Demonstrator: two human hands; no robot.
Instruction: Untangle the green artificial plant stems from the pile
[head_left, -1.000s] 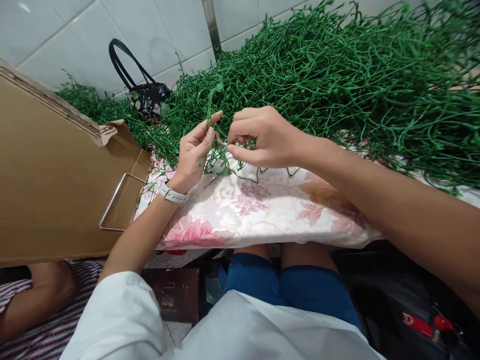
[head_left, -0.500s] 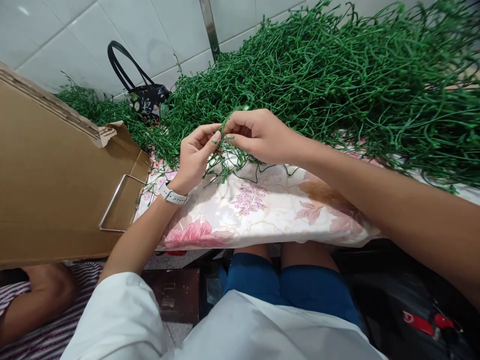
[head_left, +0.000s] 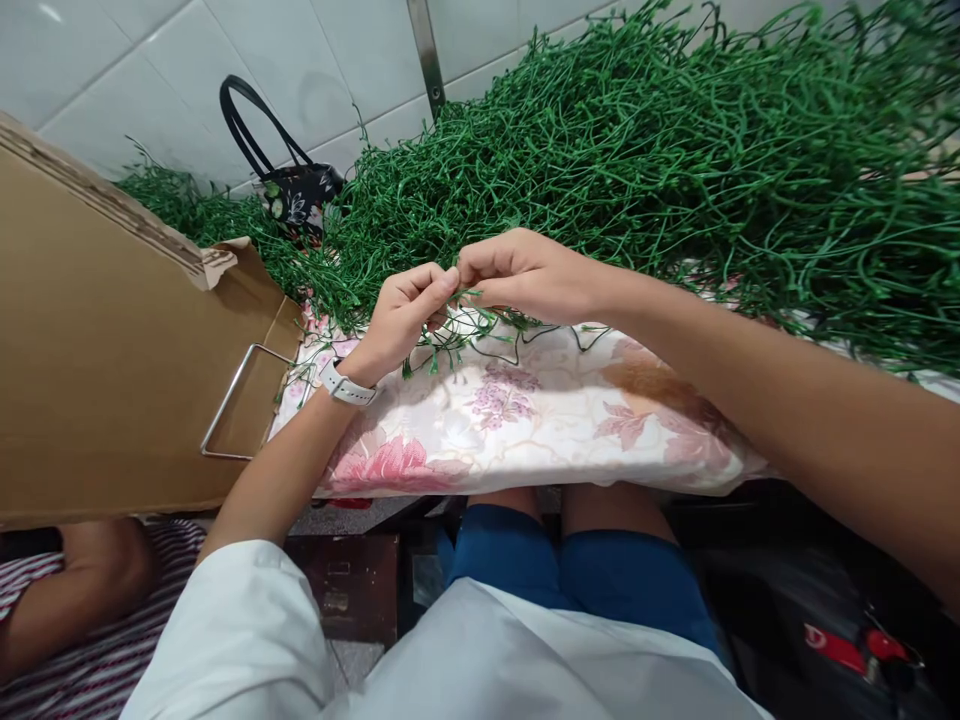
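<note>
Thin green plastic stems (head_left: 442, 345) hang below my fingers over the floral tablecloth (head_left: 525, 440). My left hand (head_left: 411, 308), with a white watch on its wrist, pinches them between thumb and bent fingers. Touching it at the fingertips, my right hand (head_left: 529, 272) is closed on the same green stems, a short piece showing by its thumb. The exact grip between the fingertips is hidden. Behind both hands lies a large heap of green stems (head_left: 637, 150).
At the left stands a cardboard box (head_left: 112, 330) with a metal wire handle (head_left: 229, 400). A black floral bag (head_left: 300, 195) leans against the tiled wall (head_left: 352, 60). Another person's arm (head_left: 82, 590) shows at the lower left, below the box.
Both hands have shifted slightly right and down, and their fingertips are closer together. The stem piece that stuck up above the fingers no longer shows.
</note>
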